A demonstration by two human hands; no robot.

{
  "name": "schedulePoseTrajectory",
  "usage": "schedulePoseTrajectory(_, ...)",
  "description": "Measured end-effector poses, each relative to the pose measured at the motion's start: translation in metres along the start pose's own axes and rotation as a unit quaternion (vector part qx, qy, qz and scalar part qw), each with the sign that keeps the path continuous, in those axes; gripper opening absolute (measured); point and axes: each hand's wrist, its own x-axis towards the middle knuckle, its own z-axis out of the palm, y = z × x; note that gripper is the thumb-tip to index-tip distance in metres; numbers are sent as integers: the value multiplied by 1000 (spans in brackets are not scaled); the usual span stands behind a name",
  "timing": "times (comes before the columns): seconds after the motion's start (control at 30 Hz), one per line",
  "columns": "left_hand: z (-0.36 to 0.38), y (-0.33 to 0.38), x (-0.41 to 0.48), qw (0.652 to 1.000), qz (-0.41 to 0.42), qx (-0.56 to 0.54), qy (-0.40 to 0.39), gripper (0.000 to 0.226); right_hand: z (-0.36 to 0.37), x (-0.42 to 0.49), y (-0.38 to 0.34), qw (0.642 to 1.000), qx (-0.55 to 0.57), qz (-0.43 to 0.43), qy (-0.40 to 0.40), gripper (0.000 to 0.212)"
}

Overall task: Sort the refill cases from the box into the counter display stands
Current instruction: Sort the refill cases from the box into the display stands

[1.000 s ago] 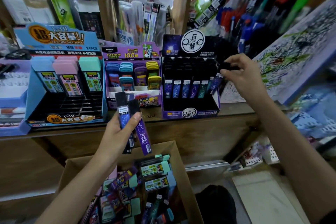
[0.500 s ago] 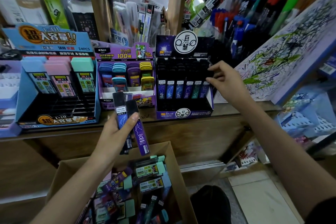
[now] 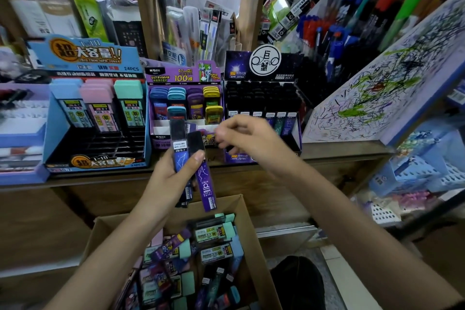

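My left hand (image 3: 173,178) grips a few slim refill cases upright above the cardboard box (image 3: 254,229): a blue one (image 3: 179,143) marked 2B/0.7 and a purple one (image 3: 206,184) with a black cap. My right hand (image 3: 249,138) hovers in front of the black display stand (image 3: 264,98), fingers loosely curled and fingertips just right of the purple case's cap; I see nothing in it. The box holds several mixed cases (image 3: 214,234). On the counter, a purple stand (image 3: 185,78) sits left of the black one, and a blue stand (image 3: 95,58) further left.
A scribbled tester board (image 3: 377,98) leans at the right of the wooden counter (image 3: 339,151), with racks of pens (image 3: 339,33) behind it. Blue baskets (image 3: 422,166) sit low on the right. A black round object (image 3: 297,282) is on the floor beside the box.
My right hand has left the right end of the black stand, with no case in it now, and moved left and down toward the cases in my left hand. The left hand has barely shifted.
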Motion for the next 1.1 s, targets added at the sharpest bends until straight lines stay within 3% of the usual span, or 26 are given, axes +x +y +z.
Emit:
schedulePoseTrajectory(0.17, -9, 6, -6, 1000, 7, 4, -7, 33, 34, 9, -8, 992, 96, 60, -51, 6)
schedulePoseTrajectory(0.3, -17, 9, -9, 1000, 6, 23, -12, 25, 33, 11, -10, 994, 89, 42, -48, 5)
schedulePoseTrajectory(0.43, -23, 8, -8, 1000, 18, 22, -10, 13, -4, 20, -16, 992, 106, 10, 68, 8)
schedulePoseTrajectory(0.53, -27, 6, -9, 1000, 8, 9, -5, 10, -38, 26, -17, 982, 36, -38, 179, 9)
schedulePoseTrajectory(0.63, -29, 5, -11, 1000, 2, 4, -10, 12, -52, 32, -6, 970, -3, -55, 235, 14)
schedulePoseTrajectory(1.0, -37, 1, -17, 999, 1, 22, -38, 28, -40, 48, 29, 974, -68, -82, 198, 23)
schedulePoseTrajectory(1.1, -37, -2, -19, 998, 2, 42, -38, 28, -35, 51, 33, 975, -89, -67, 194, 16)
